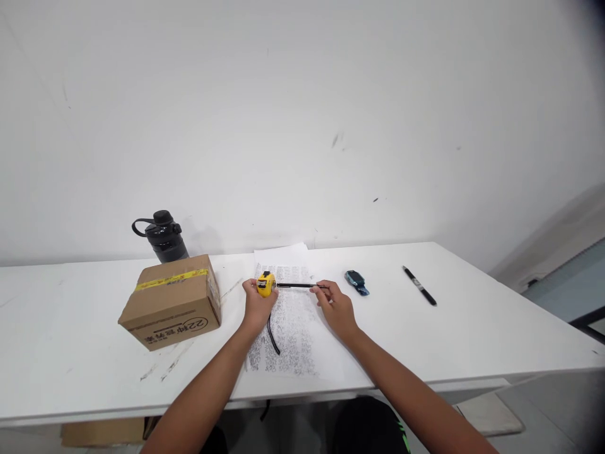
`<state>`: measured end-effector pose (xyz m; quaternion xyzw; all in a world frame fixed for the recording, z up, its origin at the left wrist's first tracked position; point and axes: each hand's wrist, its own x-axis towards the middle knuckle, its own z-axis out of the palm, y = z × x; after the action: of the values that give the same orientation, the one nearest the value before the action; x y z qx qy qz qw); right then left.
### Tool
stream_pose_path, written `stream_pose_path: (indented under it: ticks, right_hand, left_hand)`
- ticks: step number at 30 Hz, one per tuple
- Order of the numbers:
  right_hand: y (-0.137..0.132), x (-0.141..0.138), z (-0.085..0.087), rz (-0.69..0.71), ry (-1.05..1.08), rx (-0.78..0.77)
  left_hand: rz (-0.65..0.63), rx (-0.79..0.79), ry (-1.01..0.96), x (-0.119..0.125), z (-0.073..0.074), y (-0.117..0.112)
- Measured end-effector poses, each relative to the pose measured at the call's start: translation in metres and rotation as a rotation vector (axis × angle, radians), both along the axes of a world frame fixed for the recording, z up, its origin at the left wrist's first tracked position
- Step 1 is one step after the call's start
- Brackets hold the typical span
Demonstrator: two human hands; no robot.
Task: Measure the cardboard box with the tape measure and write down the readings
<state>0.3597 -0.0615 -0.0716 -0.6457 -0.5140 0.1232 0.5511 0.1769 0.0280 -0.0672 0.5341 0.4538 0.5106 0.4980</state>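
Note:
A yellow tape measure (265,285) with black parts is gripped by my left hand (258,306), fingers wrapped round its sides. From it a black wrist strap (273,335) hangs down over the paper. My right hand (337,306) pinches a slim dark pen (295,285), held level and pointing left. The pen's far end meets or nearly meets the tape measure's right side; I cannot tell if they touch. Both hands are over sheets of paper (302,347) covered with dense dark writing.
On the left stands a cardboard box (172,309) with yellow tape, and behind it a black bottle (164,236). To the right lie a small dark watch-like device (356,282) and a black marker-like pen (419,285). A white wall (302,126) borders the white table (472,334) at the back.

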Motion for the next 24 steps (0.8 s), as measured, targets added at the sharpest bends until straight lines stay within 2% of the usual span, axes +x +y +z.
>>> stream_pose_path:
  ticks: [12,18,24]
  right_hand:
    - [-0.0016,-0.003,0.0035,0.091,0.062,0.044]
    - [-0.0019,-0.005,0.004,0.118,0.135,0.044]
    - [-0.0013,-0.0042,0.0014,0.117,0.121,0.046]
  left_hand:
    - [-0.008,0.011,0.001,0.0002,-0.0027,0.0016]
    - [0.013,0.007,0.02,0.0005,0.0004,-0.0004]
    - [-0.005,0.034,0.023,-0.0006,-0.002,0.0001]
